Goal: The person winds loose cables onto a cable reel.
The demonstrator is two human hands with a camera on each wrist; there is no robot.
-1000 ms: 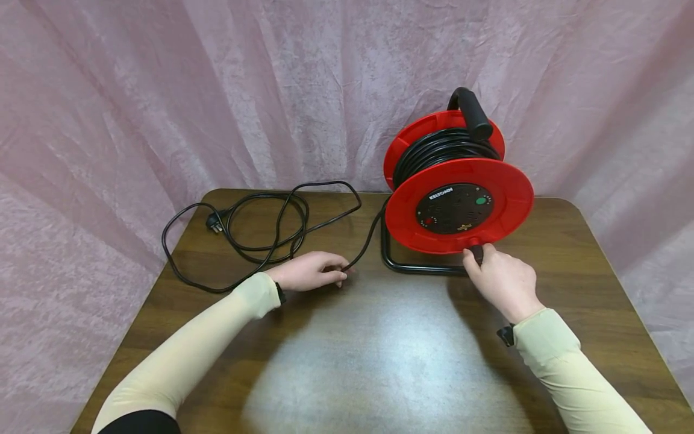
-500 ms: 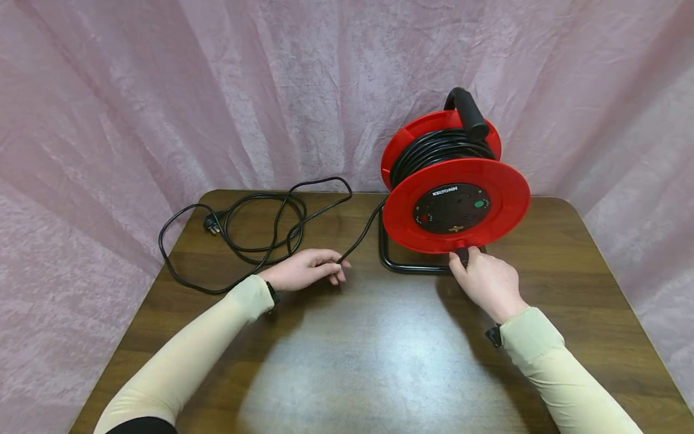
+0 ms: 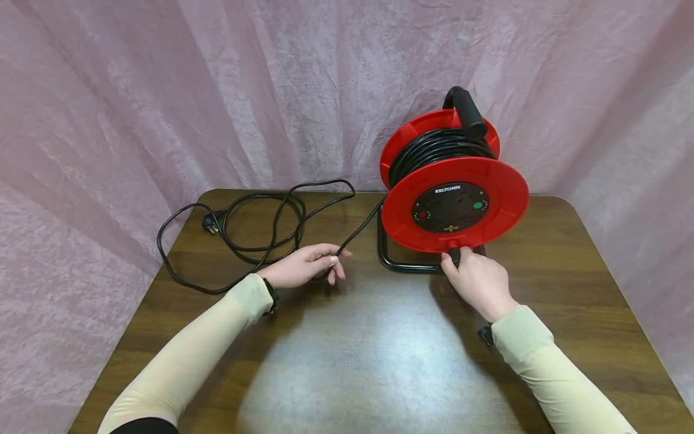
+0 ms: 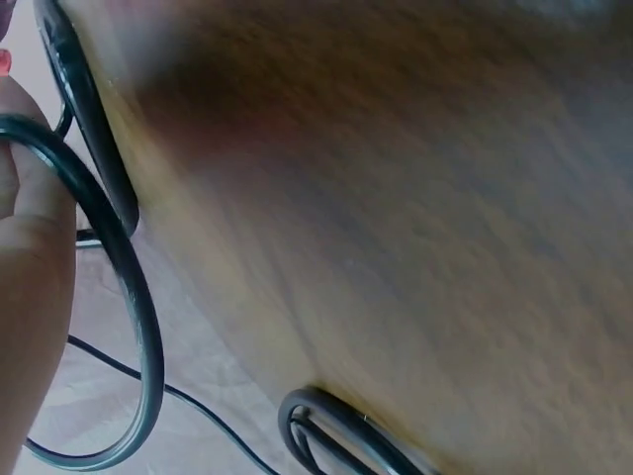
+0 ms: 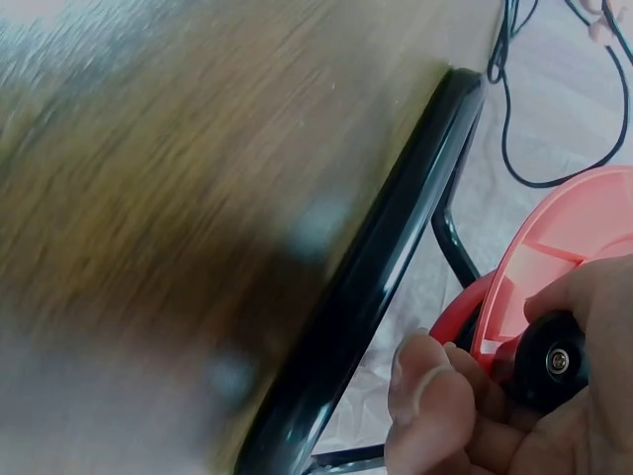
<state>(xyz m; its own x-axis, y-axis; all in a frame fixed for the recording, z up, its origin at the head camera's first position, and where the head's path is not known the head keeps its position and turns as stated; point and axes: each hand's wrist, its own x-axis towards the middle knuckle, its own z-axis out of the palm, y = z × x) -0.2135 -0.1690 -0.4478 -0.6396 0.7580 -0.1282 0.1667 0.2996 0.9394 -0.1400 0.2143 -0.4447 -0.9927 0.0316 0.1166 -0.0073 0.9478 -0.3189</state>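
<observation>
Pale-pink curtain [image 3: 244,90], draped in folds, is seen behind a wood-grained counter [image 3: 379,386] with rounded back corners. On its far right part a red KELTONN cable reel [image 3: 454,172] is stood upright, carried by a black tubular frame [image 3: 406,267] that rests on the counter. Between the two red flanges, many turns of black cable [image 3: 358,231] are wound. A black socket panel [image 3: 450,208], marked with a red button and a green one, is set into the front flange, and just below the panel a black winding knob [image 5: 554,361] is mounted near the rim. This knob, at the bottom of the flange, is held by the right hand's grip [image 3: 479,280], with thumb and fingers wrapped about it. By the left hand's grip [image 3: 298,265] the loose cable is pinched between thumb and fingers, left of the reel; in the left wrist view it is bent in a wide curve beside that hand. Farther left, the remaining cable is spread in overlapping loops, and its black plug [image 3: 210,223] is laid with the pins showing, near the counter's back left corner. Above the reel a black carrying handle [image 3: 469,114] is seen. Both forearms are covered by pale yellow sleeves [image 3: 179,355].
</observation>
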